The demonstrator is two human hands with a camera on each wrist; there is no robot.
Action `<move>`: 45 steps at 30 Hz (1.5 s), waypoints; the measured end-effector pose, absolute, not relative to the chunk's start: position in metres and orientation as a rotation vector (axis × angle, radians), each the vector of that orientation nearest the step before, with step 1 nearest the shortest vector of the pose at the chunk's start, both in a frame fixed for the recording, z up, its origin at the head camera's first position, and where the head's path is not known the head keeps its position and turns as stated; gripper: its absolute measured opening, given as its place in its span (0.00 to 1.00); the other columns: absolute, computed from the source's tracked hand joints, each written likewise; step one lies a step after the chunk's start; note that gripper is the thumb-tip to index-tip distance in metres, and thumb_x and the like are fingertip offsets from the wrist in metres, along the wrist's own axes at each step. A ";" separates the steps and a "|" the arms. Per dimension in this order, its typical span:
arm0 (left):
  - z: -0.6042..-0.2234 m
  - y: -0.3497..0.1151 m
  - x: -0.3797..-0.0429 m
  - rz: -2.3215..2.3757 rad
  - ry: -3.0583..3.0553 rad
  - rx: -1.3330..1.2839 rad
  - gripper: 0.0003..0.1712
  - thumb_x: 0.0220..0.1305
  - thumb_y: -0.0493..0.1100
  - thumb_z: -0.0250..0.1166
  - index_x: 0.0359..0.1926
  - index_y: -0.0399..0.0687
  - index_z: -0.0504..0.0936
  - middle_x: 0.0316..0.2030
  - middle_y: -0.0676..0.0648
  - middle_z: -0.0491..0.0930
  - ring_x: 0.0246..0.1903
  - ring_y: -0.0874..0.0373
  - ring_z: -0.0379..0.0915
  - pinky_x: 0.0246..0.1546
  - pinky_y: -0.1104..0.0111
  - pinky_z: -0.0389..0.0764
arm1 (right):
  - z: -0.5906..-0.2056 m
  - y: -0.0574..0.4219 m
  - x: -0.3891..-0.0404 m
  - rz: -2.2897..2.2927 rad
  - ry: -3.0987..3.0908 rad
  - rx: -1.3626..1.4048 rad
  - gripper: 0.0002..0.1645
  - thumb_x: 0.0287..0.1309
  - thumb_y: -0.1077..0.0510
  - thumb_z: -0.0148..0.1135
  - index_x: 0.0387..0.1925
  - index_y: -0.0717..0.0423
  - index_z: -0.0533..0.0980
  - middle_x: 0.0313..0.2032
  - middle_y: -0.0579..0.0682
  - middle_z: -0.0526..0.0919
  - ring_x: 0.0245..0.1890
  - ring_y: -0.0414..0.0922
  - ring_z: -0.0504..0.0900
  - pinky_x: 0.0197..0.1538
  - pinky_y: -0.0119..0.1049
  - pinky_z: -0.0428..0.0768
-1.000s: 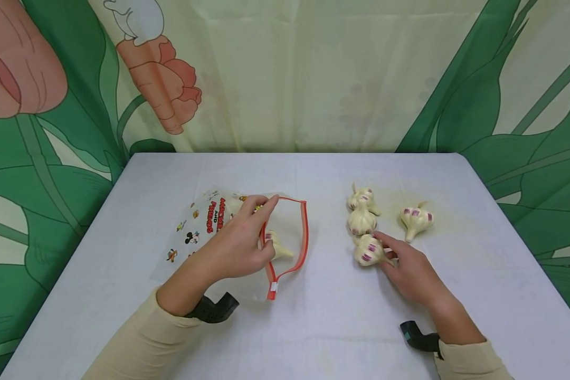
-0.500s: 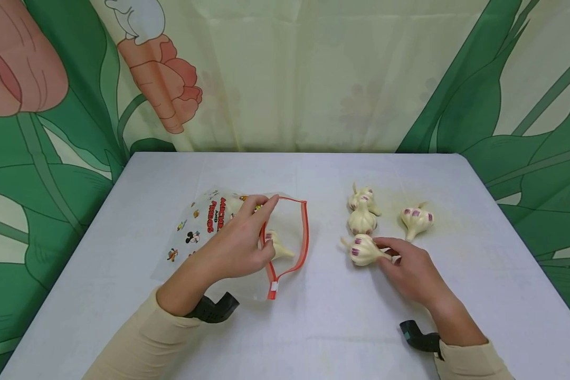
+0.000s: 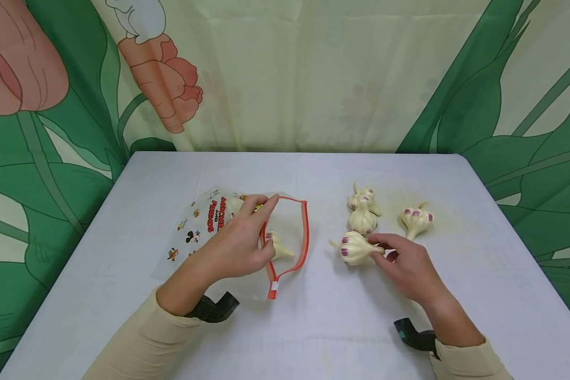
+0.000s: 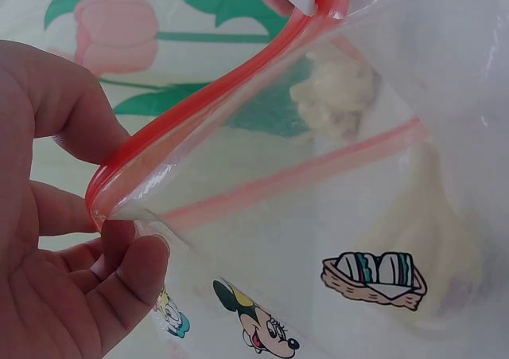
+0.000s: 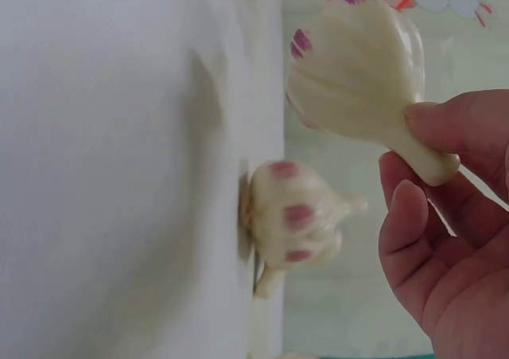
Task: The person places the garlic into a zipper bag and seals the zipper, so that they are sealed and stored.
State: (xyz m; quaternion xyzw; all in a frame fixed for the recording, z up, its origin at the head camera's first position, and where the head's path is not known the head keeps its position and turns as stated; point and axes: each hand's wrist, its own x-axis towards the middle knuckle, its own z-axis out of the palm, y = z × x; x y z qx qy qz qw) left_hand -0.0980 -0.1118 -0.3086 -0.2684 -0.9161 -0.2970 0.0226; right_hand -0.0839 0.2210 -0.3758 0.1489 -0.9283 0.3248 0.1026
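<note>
Pinching a garlic bulb (image 3: 353, 248) by its stem between thumb and fingertips, a person's right hand (image 3: 406, 264) holds it clear of the white table (image 3: 323, 327), just right of the frame's centre. At centre-left, the left hand (image 3: 242, 240) pinches the red-rimmed mouth of a clear printed bag (image 3: 199, 224), another bulb (image 3: 281, 249) inside. Three loose bulbs (image 3: 417, 220) sit at centre-right.

The garlic bulbs (image 3: 355, 249) are cream and purple-patched; the clear bag (image 3: 203, 221) is red-edged, printed with multicoloured cartoons
</note>
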 end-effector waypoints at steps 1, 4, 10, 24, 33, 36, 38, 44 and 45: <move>-0.309 -0.112 -0.098 -0.921 -2.835 -0.830 0.42 0.59 0.36 0.60 0.75 0.37 0.60 0.63 0.40 0.63 0.32 0.59 0.71 0.29 0.67 0.74 | -0.375 0.218 -0.084 0.974 -2.720 0.463 0.18 0.54 0.68 0.71 0.48 0.59 0.84 0.41 0.48 0.86 0.33 0.39 0.79 0.36 0.30 0.78; -0.309 -0.111 -0.098 -0.927 -2.830 -0.834 0.42 0.59 0.35 0.60 0.75 0.37 0.60 0.63 0.40 0.63 0.35 0.59 0.71 0.31 0.66 0.74 | -0.373 0.209 -0.083 1.011 -2.656 0.546 0.18 0.51 0.70 0.72 0.46 0.59 0.84 0.42 0.48 0.86 0.32 0.37 0.79 0.35 0.29 0.79; -0.308 -0.111 -0.098 -0.927 -2.842 -0.833 0.43 0.59 0.36 0.61 0.75 0.37 0.60 0.64 0.40 0.63 0.40 0.56 0.72 0.34 0.66 0.75 | -0.374 0.190 -0.083 1.080 -2.619 0.642 0.16 0.50 0.71 0.73 0.43 0.58 0.84 0.40 0.45 0.84 0.32 0.36 0.80 0.36 0.31 0.81; -0.308 -0.111 -0.099 -0.923 -2.857 -0.839 0.43 0.58 0.36 0.59 0.76 0.38 0.59 0.64 0.40 0.63 0.42 0.55 0.73 0.39 0.64 0.75 | -0.384 0.150 -0.099 1.183 -2.667 0.712 0.11 0.52 0.70 0.70 0.37 0.56 0.84 0.35 0.44 0.83 0.34 0.41 0.79 0.36 0.36 0.83; -0.309 -0.111 -0.099 -0.919 -2.856 -0.867 0.44 0.58 0.37 0.61 0.76 0.38 0.59 0.64 0.40 0.62 0.46 0.54 0.73 0.42 0.63 0.77 | -0.387 0.123 -0.108 1.181 -2.654 0.772 0.08 0.53 0.69 0.71 0.36 0.59 0.83 0.34 0.47 0.82 0.35 0.44 0.82 0.38 0.37 0.84; -0.310 -0.111 -0.099 -0.920 -2.859 -0.867 0.44 0.58 0.38 0.62 0.76 0.38 0.59 0.64 0.41 0.63 0.45 0.54 0.73 0.41 0.64 0.77 | -0.388 0.116 -0.110 1.127 -2.689 0.773 0.08 0.53 0.68 0.71 0.36 0.59 0.83 0.35 0.47 0.82 0.34 0.43 0.83 0.38 0.36 0.82; -0.310 -0.111 -0.099 -0.918 -2.858 -0.864 0.44 0.58 0.38 0.62 0.75 0.38 0.59 0.64 0.41 0.63 0.44 0.54 0.74 0.40 0.64 0.77 | -0.388 0.112 -0.111 1.070 -2.706 0.777 0.07 0.53 0.66 0.72 0.36 0.57 0.83 0.35 0.47 0.82 0.32 0.42 0.82 0.37 0.35 0.81; -0.310 -0.112 -0.099 -0.910 -2.855 -0.864 0.43 0.58 0.38 0.61 0.75 0.37 0.60 0.64 0.40 0.63 0.40 0.55 0.75 0.36 0.66 0.76 | -0.390 0.105 -0.113 1.068 -2.686 0.813 0.08 0.53 0.68 0.71 0.37 0.60 0.84 0.36 0.50 0.81 0.31 0.42 0.82 0.38 0.34 0.81; -0.310 -0.112 -0.099 -0.910 -2.857 -0.864 0.43 0.58 0.38 0.60 0.75 0.37 0.60 0.64 0.40 0.63 0.39 0.55 0.75 0.36 0.66 0.76 | -0.391 0.104 -0.113 1.086 -2.683 0.816 0.09 0.53 0.69 0.71 0.38 0.61 0.84 0.36 0.50 0.80 0.32 0.43 0.83 0.39 0.34 0.82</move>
